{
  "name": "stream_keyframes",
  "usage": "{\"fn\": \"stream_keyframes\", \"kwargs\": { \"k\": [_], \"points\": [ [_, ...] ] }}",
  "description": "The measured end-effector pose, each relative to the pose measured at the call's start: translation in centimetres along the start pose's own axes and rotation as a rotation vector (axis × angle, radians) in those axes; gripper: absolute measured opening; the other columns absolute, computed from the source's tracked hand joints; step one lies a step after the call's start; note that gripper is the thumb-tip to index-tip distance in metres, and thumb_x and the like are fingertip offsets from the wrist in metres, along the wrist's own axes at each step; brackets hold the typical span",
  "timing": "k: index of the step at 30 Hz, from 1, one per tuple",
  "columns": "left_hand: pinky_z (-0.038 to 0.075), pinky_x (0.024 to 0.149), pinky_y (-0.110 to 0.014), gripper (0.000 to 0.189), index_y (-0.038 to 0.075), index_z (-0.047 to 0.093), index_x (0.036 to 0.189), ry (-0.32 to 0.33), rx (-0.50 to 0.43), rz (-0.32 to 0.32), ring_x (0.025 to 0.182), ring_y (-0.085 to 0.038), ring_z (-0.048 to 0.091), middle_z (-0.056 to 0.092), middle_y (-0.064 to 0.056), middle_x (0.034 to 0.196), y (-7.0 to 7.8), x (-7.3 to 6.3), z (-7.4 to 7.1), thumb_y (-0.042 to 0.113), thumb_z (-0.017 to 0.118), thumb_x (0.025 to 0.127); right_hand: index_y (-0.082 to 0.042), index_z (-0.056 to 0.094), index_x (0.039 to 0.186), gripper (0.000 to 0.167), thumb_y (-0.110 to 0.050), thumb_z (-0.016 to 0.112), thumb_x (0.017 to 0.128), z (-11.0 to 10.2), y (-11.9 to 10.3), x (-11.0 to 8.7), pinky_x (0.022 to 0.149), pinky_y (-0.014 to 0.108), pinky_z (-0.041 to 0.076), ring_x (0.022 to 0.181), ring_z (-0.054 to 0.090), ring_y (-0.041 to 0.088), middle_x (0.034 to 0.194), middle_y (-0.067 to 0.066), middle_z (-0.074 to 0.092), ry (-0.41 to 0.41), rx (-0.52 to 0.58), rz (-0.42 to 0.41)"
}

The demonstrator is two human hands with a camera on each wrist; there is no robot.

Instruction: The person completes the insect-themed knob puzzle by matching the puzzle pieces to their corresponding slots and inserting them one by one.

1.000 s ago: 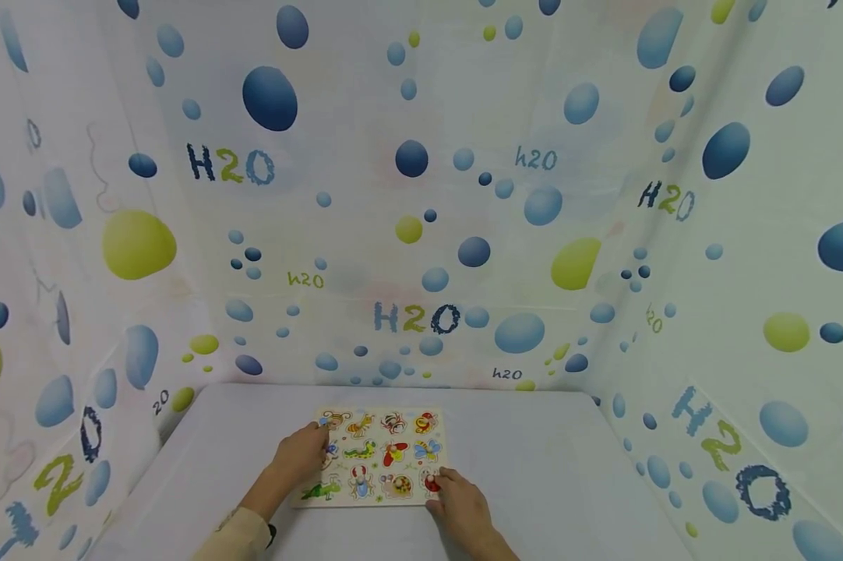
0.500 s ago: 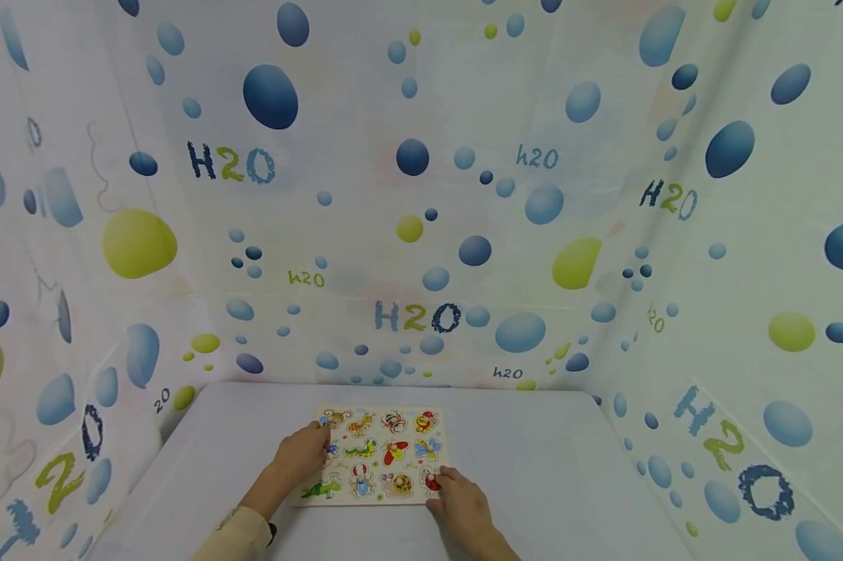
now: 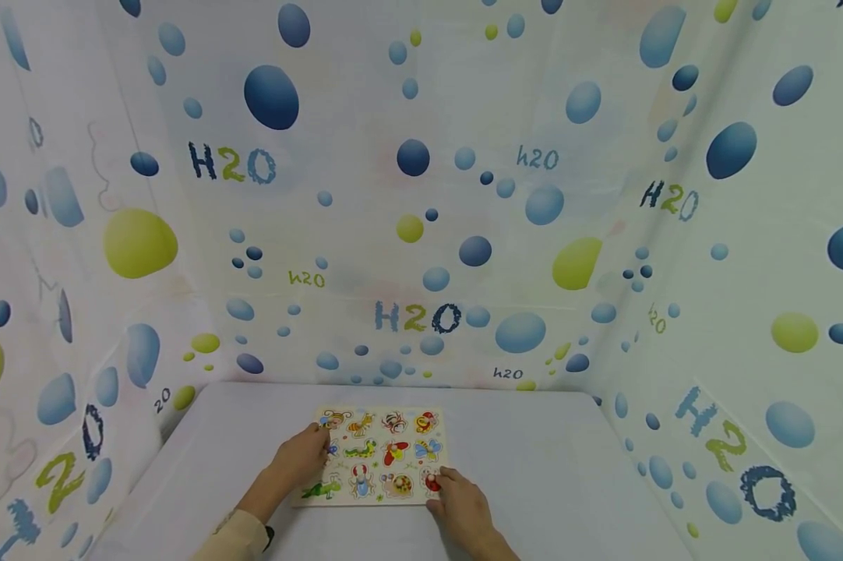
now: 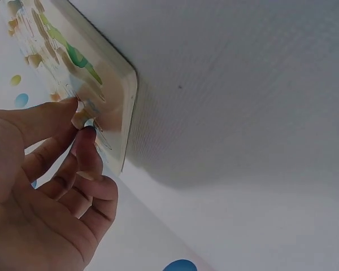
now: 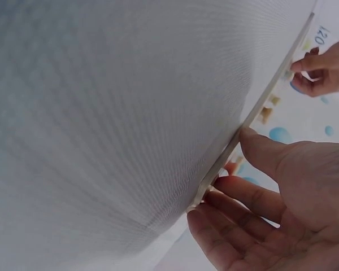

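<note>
A wooden peg puzzle board (image 3: 386,501) printed with colourful insects lies flat on the white table. My left hand (image 3: 299,458) is at the board's left side. In the left wrist view, its thumb and index finger pinch the small knob of a puzzle piece (image 4: 81,117); the fingers hide most of that piece. At the near right corner, my right hand (image 3: 463,506) holds the board by its edges, fingertips by the red ladybug piece (image 3: 431,481). Other pieces, such as the green caterpillar (image 3: 361,449) and the grasshopper (image 3: 321,488), sit in the board.
The white tabletop (image 3: 534,460) surrounds the board. Behind and at both sides hangs a white cloth (image 3: 365,234) with blue and green spots and H2O lettering.
The left fingertips have shifted very slightly at the board's left side. The right hand and the board look unchanged.
</note>
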State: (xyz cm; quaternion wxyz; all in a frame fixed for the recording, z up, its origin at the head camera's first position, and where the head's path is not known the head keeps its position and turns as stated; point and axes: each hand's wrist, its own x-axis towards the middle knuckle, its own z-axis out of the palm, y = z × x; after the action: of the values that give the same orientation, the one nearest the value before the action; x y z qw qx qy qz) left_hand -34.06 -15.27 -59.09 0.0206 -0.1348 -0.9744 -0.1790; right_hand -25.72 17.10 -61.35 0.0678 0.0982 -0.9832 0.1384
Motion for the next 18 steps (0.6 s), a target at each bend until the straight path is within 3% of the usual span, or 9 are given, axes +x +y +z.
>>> {"fn": "stream_keyframes", "kwargs": {
  "k": [8,18],
  "points": [
    [0.054,0.067,-0.038,0.011,0.011,0.066,0.105,0.004,0.016,0.022,0.076,-0.014,0.052,0.056,-0.001,0.095,0.7,-1.1,-0.8,0.013,0.073,0.096,-0.006,0.076,0.117,0.046,-0.039,0.086,0.085,-0.1,0.0,0.0,0.090,0.045,0.060,0.115,0.070,0.030,0.131,0.008,0.070,-0.003,-0.012,0.009],
    [0.049,0.061,-0.032,0.018,0.012,0.068,0.107,0.017,0.001,0.033,0.073,-0.011,0.050,0.056,0.001,0.096,1.9,-3.2,-1.6,0.016,0.078,0.093,-0.006,0.076,0.117,0.048,-0.040,0.086,0.085,0.1,-0.3,0.1,0.091,0.046,0.060,0.115,0.070,0.031,0.131,0.007,0.070,-0.009,-0.016,0.026]
  ]
}}
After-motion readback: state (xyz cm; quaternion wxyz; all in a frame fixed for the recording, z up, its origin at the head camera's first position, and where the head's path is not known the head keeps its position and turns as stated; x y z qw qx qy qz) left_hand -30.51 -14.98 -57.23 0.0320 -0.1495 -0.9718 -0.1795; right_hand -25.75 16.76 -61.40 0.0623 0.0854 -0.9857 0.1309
